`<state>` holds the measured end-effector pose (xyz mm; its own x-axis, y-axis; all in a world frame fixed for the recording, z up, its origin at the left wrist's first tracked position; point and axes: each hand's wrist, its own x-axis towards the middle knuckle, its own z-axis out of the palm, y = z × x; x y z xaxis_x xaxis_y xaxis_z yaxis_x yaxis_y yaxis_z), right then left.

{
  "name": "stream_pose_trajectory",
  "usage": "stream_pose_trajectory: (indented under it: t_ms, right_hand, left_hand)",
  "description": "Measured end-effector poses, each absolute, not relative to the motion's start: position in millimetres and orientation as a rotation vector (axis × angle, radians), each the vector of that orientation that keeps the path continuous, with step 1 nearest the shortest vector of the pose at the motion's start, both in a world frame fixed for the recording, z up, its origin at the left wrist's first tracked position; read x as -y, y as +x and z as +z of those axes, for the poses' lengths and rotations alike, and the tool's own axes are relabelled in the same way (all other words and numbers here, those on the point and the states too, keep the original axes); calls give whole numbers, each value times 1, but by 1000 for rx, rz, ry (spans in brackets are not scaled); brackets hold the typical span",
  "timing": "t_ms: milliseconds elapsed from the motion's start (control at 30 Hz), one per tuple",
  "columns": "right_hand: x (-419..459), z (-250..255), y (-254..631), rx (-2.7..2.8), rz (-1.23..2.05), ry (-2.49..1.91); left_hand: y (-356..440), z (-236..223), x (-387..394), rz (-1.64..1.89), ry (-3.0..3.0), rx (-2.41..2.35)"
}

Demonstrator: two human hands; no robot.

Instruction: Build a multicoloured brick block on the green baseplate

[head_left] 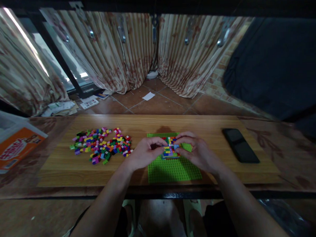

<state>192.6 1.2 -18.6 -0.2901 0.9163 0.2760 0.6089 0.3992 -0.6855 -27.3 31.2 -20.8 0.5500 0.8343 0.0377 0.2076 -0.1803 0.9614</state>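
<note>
At the centre of the frame we have a small brick build point(168, 153) over the upper middle of a green baseplate point(173, 173), with both hands on it. Our right hand point(200, 152) pinches what looks like a pale blue brick point(176, 146) between thumb and forefinger, a narrow grip at the build's right side. Our left hand point(146, 154) has its thumb and fingertips drawn close at the left edge; they hide the contact, so we cannot tell whether that grip holds a brick or merely steadies the stack.

What we would watch for is a brick going in askew: the fingers cover the studs, and a push off-centre could tilt the piece or pop a neighbour loose. Pressing hard from one side might also slide the plate, whose lower edge lies near the front of the table point(71, 176).

Left of centre, loose bricks point(97, 144) spread across the wood, the nearest just beside our left hand, where a forearm could scatter them. A black phone point(240, 146) lies right of centre, well apart. A plastic box point(16, 142) stands at the far left.
</note>
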Motion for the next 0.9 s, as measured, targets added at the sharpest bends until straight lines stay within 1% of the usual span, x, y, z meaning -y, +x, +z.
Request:
stream_pose_trajectory:
  t_ms: [133, 267, 400, 567, 700, 900]
  right_hand:
    - [0, -17, 191, 2014, 562, -1331]
    - [-1, -18, 193, 1971, 553, -1318]
    - [-5, -26, 198, 1772, 560, -1359]
    - [-11, -42, 197, 1502, 727, -1505]
    - [-11, -46, 189, 1498, 872, -1532]
    - [-11, -42, 187, 1496, 978, -1475]
  left_hand:
    - [-26, -25, -29, 575, 1740, -812]
    - [-25, -27, -28, 551, 1762, -834]
    - [-25, -25, -29, 543, 1844, -858]
    - [-26, -20, -28, 500, 1878, -863]
    - [-27, -13, -28, 429, 1907, -794]
    - [-28, -9, -28, 341, 1944, -746]
